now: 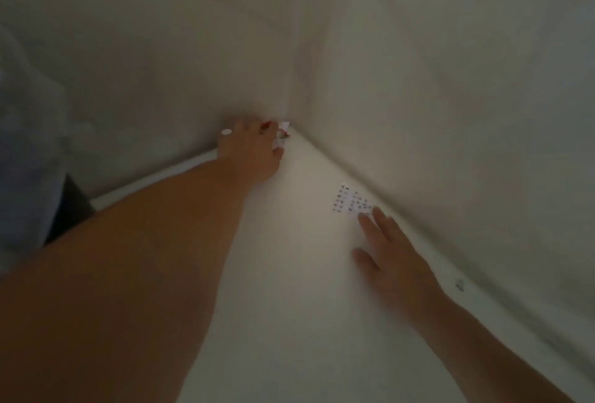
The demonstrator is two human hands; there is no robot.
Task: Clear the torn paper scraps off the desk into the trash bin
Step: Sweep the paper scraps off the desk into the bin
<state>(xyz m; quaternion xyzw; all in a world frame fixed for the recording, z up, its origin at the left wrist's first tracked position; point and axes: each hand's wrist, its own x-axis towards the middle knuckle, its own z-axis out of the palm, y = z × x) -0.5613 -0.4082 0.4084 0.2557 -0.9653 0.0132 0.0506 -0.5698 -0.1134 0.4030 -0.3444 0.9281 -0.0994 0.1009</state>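
At the white desk's (pixel 289 290) far corner the left hand (pixel 251 151) clenches crumpled white paper scraps (pixel 283 134) – loose bits could drop out – while the flat, empty right hand (pixel 391 257) touches a printed scrap (pixel 351 201) nearer right; no bin visible.

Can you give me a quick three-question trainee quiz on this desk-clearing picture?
1. True or false: the left hand reaches into the desk's far corner, where the walls meet.
2. Which hand has its fingertips at the printed paper scrap? A) left B) right
3. Fill in: the right hand lies ____ on the desk, fingers spread.

Key: 1 true; 2 B; 3 flat. The left hand seems to grip crumpled scraps, though blur hides detail.
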